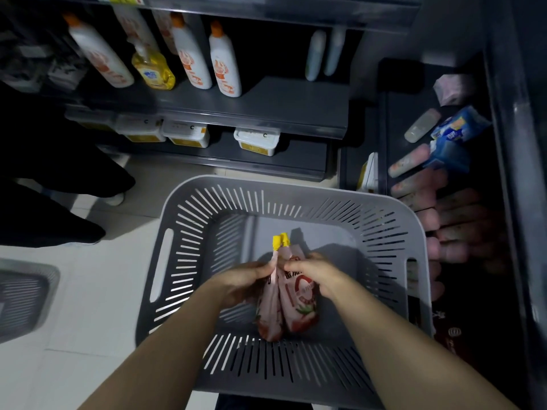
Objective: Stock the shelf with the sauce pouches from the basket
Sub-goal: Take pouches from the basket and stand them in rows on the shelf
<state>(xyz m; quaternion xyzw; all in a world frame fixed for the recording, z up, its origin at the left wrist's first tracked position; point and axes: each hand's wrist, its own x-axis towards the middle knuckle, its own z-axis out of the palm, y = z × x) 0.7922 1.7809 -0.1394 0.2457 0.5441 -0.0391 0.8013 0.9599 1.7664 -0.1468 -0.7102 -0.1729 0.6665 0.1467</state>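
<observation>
A grey slotted basket (189, 250) stands on the floor below me. Inside it two pink sauce pouches with yellow caps lie side by side. My left hand (239, 284) grips the left pouch (270, 318) near its neck. My right hand (316, 276) grips the right pouch (300, 303) from the right side. On the dark shelf at the right lies a row of several similar pink pouches (414, 182), dimly lit.
A grey shelf unit ahead holds white bottles with orange caps (225, 60), a yellow bottle (152, 69) and white tubs (256, 139) below. Blue packets (453, 131) lie on the right shelf. A person's dark legs (59, 202) stand at left. Another grey basket (23, 297) sits far left.
</observation>
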